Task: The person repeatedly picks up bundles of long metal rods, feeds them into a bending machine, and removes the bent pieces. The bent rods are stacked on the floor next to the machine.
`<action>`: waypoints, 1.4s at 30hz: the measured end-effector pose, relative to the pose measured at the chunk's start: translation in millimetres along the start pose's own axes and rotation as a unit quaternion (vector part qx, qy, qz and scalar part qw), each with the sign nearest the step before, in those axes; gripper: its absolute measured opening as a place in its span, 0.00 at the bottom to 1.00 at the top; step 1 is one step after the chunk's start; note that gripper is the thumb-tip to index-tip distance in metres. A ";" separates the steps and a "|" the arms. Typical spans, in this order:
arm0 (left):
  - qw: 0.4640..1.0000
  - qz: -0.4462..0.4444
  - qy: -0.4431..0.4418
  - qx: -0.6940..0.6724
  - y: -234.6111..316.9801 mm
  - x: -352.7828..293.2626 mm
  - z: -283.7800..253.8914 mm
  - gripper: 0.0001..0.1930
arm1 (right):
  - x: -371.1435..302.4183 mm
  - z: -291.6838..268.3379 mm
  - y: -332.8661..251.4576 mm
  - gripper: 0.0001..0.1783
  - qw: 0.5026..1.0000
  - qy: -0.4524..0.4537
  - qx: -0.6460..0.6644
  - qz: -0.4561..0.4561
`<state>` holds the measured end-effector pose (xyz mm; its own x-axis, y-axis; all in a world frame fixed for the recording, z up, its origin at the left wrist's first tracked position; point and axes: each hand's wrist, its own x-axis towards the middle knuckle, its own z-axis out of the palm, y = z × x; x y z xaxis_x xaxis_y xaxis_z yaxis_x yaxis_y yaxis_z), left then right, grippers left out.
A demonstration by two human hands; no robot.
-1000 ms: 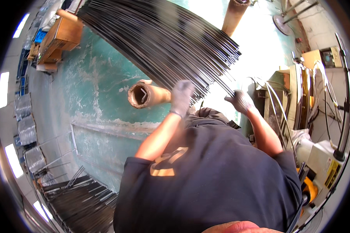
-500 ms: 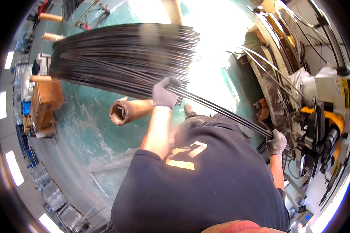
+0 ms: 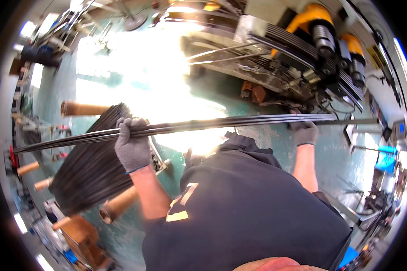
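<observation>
A few long, thin dark rods (image 3: 221, 123) lie across in front of me, nearly level, reaching from the far left to the right side. My left hand (image 3: 133, 149), in a grey knit glove, is closed around them left of my body. My right hand (image 3: 305, 133), gloved alike, grips them near their right end; part of its fingers is hidden behind the rods. Below and left of my left hand lies a large stack of similar dark rods (image 3: 92, 169), with the held rods passing over its upper end.
Brown cardboard-like tubes (image 3: 117, 205) stick out under and around the stack. A machine with yellow-orange parts (image 3: 309, 20) stands ahead to the right, with bent pale rods (image 3: 226, 54) beside it. A wooden cabinet (image 3: 81, 232) is at lower left. Sunlight glares on the green floor (image 3: 253, 171).
I have turned to the right; the stack now sits farther left and the machine ahead. The held rods went from slanting down rightward to nearly level. Both hands keep their grip.
</observation>
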<state>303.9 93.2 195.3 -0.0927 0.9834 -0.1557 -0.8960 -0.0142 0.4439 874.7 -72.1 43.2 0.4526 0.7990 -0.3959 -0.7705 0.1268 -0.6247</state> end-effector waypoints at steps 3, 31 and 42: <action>0.996 -0.081 -0.037 0.019 -90.9 22.7 41.8 0.08 | -5.0 81.0 15.1 0.20 0.975 0.003 0.220 0.044; 0.962 -0.236 -0.038 0.129 -282.1 348.5 133.2 0.12 | 166.6 99.4 -162.5 0.15 0.891 0.190 -0.085 -0.404; 0.922 -0.311 -0.075 0.216 -369.2 294.0 164.1 0.19 | 221.2 100.4 -166.6 0.23 0.892 0.341 0.025 -0.297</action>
<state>678.7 417.2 130.5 0.4718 0.7908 -0.3899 -0.4950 0.6035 0.6251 1058.1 142.5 127.3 0.9419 0.0410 -0.3334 -0.3156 0.4484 -0.8363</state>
